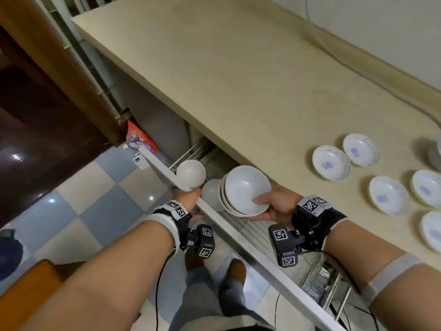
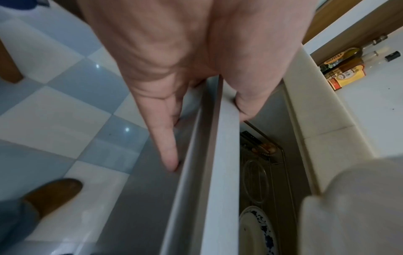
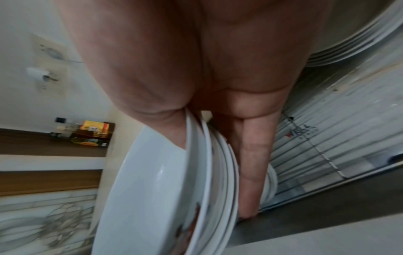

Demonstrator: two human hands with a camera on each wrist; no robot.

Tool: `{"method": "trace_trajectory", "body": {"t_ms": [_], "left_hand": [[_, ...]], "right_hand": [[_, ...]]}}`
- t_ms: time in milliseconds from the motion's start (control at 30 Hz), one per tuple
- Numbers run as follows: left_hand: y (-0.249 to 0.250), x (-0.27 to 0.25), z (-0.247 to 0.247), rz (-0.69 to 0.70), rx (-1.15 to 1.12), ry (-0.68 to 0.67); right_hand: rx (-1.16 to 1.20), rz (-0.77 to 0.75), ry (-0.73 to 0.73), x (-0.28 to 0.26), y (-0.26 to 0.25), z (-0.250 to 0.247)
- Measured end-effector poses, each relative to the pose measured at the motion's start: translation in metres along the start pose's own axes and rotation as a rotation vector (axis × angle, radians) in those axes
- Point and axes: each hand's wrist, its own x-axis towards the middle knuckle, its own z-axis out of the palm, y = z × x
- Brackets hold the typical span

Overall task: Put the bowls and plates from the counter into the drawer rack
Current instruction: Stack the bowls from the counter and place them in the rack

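Bowl stack (image 1: 245,191): tilted over the drawer rack (image 1: 257,229), pinched by the right hand (image 1: 274,207).
Left hand (image 1: 188,195): grasps the drawer front (image 1: 167,173); fingers partly hidden.
Plates (image 1: 331,162): far right on the counter (image 1: 214,80), some cut off.

Left hand (image 1: 188,195) thumb and fingers clamped over an edge, right hand (image 1: 274,206) gripping, both forearms extended

White bowl stack (image 1: 245,191) tilted on edge above the open wire rack (image 1: 274,237).
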Motion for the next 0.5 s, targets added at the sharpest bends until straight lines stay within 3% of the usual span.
{"method": "trace_trajectory", "body": {"t_ms": [167, 333, 500], "left_hand": [[-0.01, 0.001, -0.003, -0.025, -0.105, -0.091], [-0.019, 0.0, -0.013, -0.041, -0.091, -0.141], [-0.031, 0.005, -0.026, -0.054, -0.081, -0.134]], "right_hand": [[0.09, 0.147, 0.075, 0.016, 0.044, -0.024], [0.094, 0.276, 0.271, 0.037, 0.079, -0.047], [-0.121, 0.315, 0.364, 0.071, 0.103, -0.056]]}}
